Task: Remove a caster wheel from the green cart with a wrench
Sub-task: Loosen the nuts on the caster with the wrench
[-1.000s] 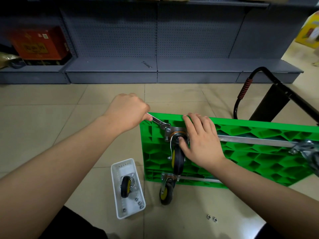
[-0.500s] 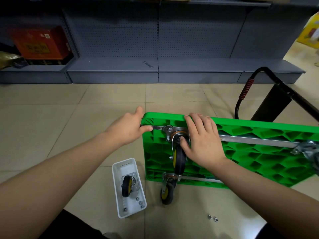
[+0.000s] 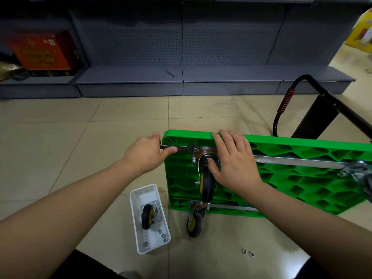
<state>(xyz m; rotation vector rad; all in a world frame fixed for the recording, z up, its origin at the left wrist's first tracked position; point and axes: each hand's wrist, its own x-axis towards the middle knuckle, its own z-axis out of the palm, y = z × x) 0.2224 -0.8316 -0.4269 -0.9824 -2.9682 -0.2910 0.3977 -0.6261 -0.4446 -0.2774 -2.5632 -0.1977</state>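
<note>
The green cart [image 3: 302, 184] lies upside down on the tiled floor, its ribbed underside facing up. A black and yellow caster wheel [image 3: 207, 185] stands on a metal plate near the cart's far left corner. My left hand [image 3: 147, 155] grips the handle of a silver wrench [image 3: 181, 148], which lies level with its head on a nut at the plate's corner. My right hand [image 3: 233, 164] rests over the caster's plate, with the thumb against the swivel. A second caster [image 3: 195, 220] hangs at the cart's near left corner.
A white tray [image 3: 141, 200] left of the cart holds a loose caster and several nuts. Two nuts [image 3: 248, 252] lie on the floor in front. The cart's black handle [image 3: 285, 101] rises at the right. Grey shelves stand behind, with another wrench [image 3: 171, 74] on the lowest shelf.
My left hand has swung the wrench handle down and leftward, from a raised slant to level. My right hand has stayed on the caster plate.
</note>
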